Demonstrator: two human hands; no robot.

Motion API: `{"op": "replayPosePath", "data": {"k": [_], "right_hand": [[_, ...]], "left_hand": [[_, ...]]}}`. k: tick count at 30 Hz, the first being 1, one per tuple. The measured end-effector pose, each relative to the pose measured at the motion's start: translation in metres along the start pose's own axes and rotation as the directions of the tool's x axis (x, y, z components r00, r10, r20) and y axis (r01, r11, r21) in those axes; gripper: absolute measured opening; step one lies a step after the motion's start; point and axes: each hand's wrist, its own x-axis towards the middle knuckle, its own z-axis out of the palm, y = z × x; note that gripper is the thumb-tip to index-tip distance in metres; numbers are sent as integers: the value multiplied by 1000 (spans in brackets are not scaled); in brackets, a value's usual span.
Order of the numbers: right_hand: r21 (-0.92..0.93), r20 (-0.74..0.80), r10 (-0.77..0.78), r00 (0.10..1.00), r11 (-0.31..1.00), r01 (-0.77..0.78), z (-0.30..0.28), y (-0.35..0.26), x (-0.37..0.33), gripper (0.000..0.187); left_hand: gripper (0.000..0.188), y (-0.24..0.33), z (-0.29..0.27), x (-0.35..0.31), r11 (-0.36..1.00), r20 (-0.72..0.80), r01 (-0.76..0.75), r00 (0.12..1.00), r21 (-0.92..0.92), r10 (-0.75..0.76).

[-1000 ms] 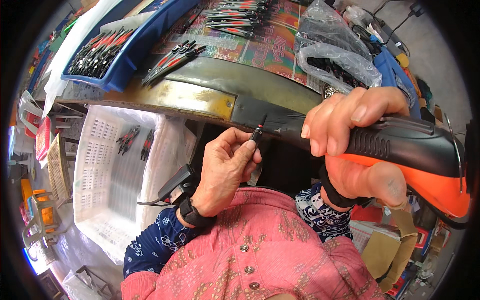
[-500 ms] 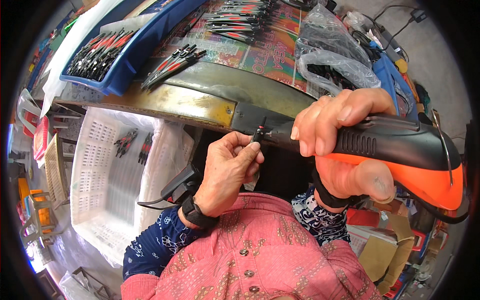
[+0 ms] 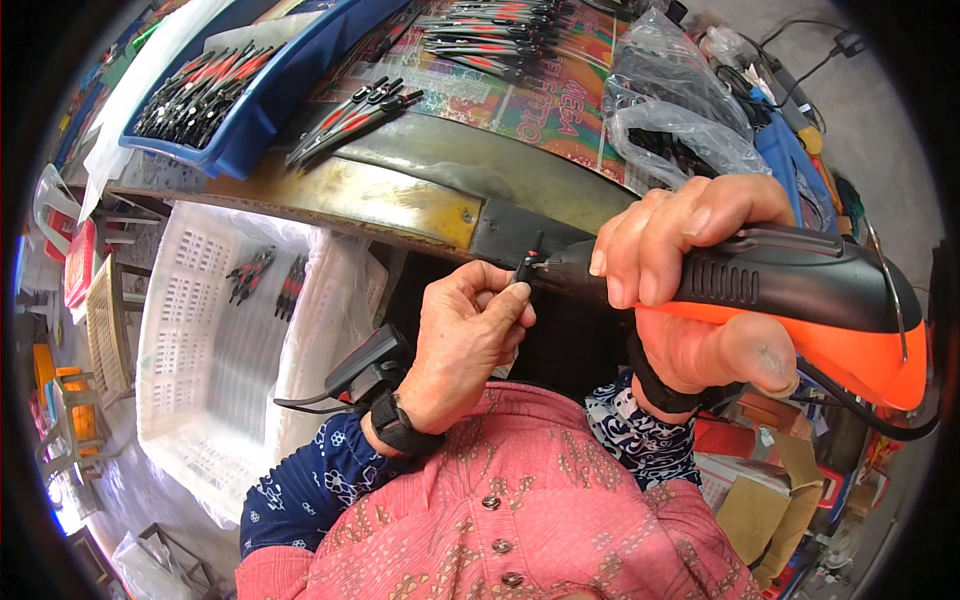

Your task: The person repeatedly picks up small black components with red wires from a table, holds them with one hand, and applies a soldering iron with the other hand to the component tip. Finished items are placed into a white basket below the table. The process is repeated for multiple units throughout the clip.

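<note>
My right hand (image 3: 690, 270) is wrapped round a black-and-orange electric screwdriver (image 3: 830, 290), which lies almost level with its tip toward the left. At that tip, my left hand (image 3: 470, 325) pinches a slim black piece with a small red spot (image 3: 527, 265) between thumb and fingers. The screwdriver's tip meets the piece or sits very close to it; my fingers hide the piece's lower part. Just beyond my hands, the table edge carries a dark plate (image 3: 510, 235). A few slim black, grey and red pointed tools (image 3: 350, 125) lie on the table farther left.
A blue bin (image 3: 235, 150) full of similar slim tools stands at the far left. More lie in a row (image 3: 485, 40) at the back, beside a clear plastic bag (image 3: 680, 100). Below the table edge on the left is a white lined basket (image 3: 190, 340) with several tools inside.
The whole view has shifted slightly. Both hands keep the same grip, with the screwdriver's tip still at the black piece.
</note>
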Motion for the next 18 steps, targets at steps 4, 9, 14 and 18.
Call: {"op": "replayPosePath", "data": {"k": [4, 9, 14, 18], "right_hand": [[-6, -11, -1, 1000, 1000, 1, 1, 0, -1, 78], [-7, -33, 20, 999, 1000, -20, 3, -1, -1, 78], [7, 28, 10, 1000, 1000, -10, 1, 1, 2, 79], [8, 16, 11, 1000, 1000, -11, 2, 1, 1, 79]], "left_hand": [[14, 0, -1, -1, 1000, 1, 8, 1000, 25, -8], [14, -2, -1, 0, 999, 0, -8, 1000, 38, 8], [14, -2, -1, 0, 999, 8, -13, 1000, 37, 13], [14, -2, -1, -1, 999, 3, -8, 1000, 37, 8]]}}
